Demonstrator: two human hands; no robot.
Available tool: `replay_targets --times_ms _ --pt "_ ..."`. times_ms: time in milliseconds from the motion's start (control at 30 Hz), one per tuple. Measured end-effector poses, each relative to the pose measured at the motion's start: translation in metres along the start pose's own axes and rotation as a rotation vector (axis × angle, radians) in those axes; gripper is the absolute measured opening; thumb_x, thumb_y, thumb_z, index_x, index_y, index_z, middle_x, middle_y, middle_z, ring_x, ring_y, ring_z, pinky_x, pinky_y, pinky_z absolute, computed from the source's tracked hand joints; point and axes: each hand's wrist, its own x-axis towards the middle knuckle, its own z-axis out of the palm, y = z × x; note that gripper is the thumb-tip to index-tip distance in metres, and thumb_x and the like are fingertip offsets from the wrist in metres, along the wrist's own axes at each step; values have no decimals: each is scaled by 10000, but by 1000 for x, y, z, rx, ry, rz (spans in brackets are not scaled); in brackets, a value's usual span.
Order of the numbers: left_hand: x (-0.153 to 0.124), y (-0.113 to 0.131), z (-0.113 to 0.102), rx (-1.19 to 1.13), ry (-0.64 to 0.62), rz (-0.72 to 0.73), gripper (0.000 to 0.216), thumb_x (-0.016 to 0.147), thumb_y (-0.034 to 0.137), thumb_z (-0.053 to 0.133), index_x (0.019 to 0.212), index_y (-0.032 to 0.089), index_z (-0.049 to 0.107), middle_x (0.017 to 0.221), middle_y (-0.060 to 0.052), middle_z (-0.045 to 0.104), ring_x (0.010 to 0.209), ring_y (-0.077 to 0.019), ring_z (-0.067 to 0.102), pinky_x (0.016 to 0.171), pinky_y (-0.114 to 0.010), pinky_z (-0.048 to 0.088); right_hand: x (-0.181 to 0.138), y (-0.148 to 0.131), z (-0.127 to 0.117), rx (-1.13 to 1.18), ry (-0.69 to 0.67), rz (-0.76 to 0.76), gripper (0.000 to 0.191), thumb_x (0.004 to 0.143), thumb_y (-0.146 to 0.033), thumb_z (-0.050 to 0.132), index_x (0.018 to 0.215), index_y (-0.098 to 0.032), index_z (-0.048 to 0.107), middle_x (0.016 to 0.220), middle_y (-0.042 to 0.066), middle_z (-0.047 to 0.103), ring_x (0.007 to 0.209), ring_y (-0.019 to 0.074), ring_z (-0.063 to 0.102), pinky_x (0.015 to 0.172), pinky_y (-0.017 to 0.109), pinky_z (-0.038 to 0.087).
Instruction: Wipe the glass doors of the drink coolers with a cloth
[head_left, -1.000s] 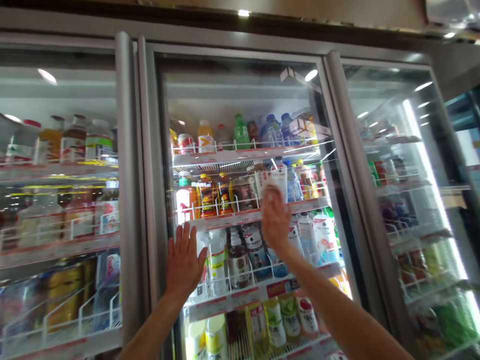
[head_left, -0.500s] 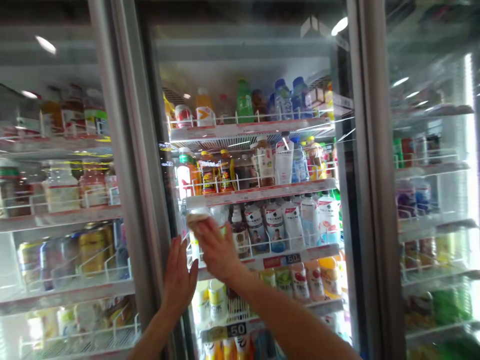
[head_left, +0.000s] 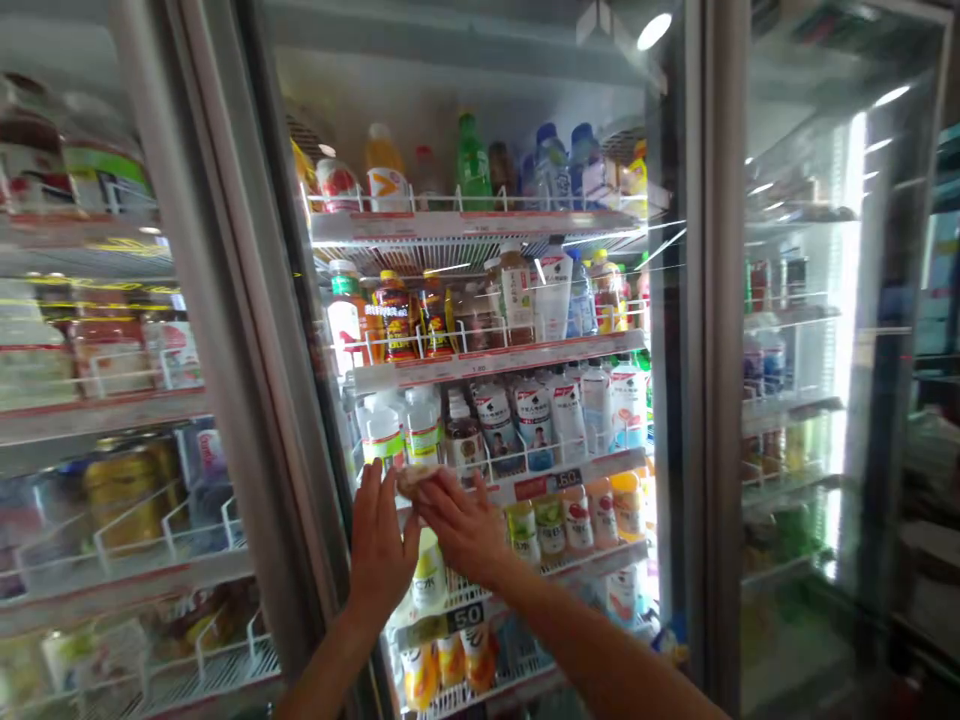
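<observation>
My right hand [head_left: 466, 528] presses a small pale folded cloth [head_left: 412, 482] against the glass door [head_left: 465, 75] of a drinks cooler. Its fingers lie over the cloth, which partly shows at their tips. Just to the left, my left hand [head_left: 379, 545] rests with fingers raised and thumb apart, at the glass near the door's left frame [head_left: 225, 300]; nothing is in it. Behind the glass around both hands stand clear bottles with green labels [head_left: 422, 430] and white cans [head_left: 429, 575].
Shelves of bottled drinks [head_left: 536, 415] fill the cooler behind the glass. A metal frame [head_left: 724, 350] borders the door on the right. Another cooler section [head_left: 97, 400] with bottles and cans stands at left, and a further glass door [head_left: 810, 400] at right.
My right hand has moved down with the cloth, closer to my left hand. The view has turned slightly to the right, and my left hand now sits a little further right in it.
</observation>
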Motion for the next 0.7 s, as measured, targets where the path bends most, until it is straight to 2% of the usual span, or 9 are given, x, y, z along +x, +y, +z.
replay_targets --times_ms 67,167,233,300,367,433,500,633,700 --pt "-8 -1 -1 2 -15 12 682 856 195 427 1443 208 81 1505 -121 192 1392 -240 179 1108 -483 267 -13 10 -3 -36 26 35 500 877 -221 420 1368 -303 383 1380 42 471 1361 197 280 1126 483 37" --pt "-27 -9 -7 35 -51 43 684 852 189 427 1444 197 84 1514 -100 177 1398 -214 157 1132 -442 223 -24 48 -19 -223 250 470 547 891 -173 356 1430 -199 268 1429 145 381 1366 233 267 1087 506 160" --pt "-36 -14 -9 51 -55 58 682 852 192 424 1444 183 87 1519 -92 161 1402 -202 140 1140 -416 204 -22 51 -21 -275 309 660 562 889 -156 331 1442 -144 228 1454 194 312 1378 264 230 1053 516 223" --pt "-42 -16 -8 67 -59 57 681 851 196 422 1444 177 88 1523 -90 148 1406 -205 118 1141 -414 194 -15 26 -12 -198 239 557 555 881 -175 342 1431 -155 270 1441 173 347 1384 274 208 1065 519 202" --pt "-46 -16 -5 92 -68 52 681 851 200 424 1444 176 90 1524 -95 139 1409 -220 99 1141 -437 177 -12 -3 -2 -80 128 296 521 870 -214 380 1391 -227 364 1397 102 438 1378 252 230 1101 504 128" --pt "-51 -14 0 111 -87 68 679 849 204 426 1443 173 100 1520 -101 149 1407 -228 102 1141 -453 161 -18 -8 0 -33 70 149 477 867 -241 402 1341 -289 434 1357 55 492 1357 226 282 1115 489 83" --pt "-57 -10 5 117 -99 101 673 845 203 424 1442 167 115 1511 -106 181 1403 -224 125 1143 -449 157 -33 17 -10 -104 88 251 478 877 -220 380 1351 -274 419 1358 83 485 1337 225 321 1100 495 128" --pt "-66 2 12 115 -94 92 675 841 195 414 1444 174 111 1509 -103 183 1400 -226 132 1138 -454 178 -57 71 -32 -296 251 723 535 894 -198 323 1426 -158 280 1417 206 366 1339 308 303 983 540 308" --pt "-66 10 15 123 -92 48 681 841 193 411 1445 174 96 1518 -102 135 1404 -236 108 1132 -472 190 -59 59 -27 -256 215 676 555 887 -184 324 1436 -150 252 1428 201 352 1360 312 255 995 538 300"
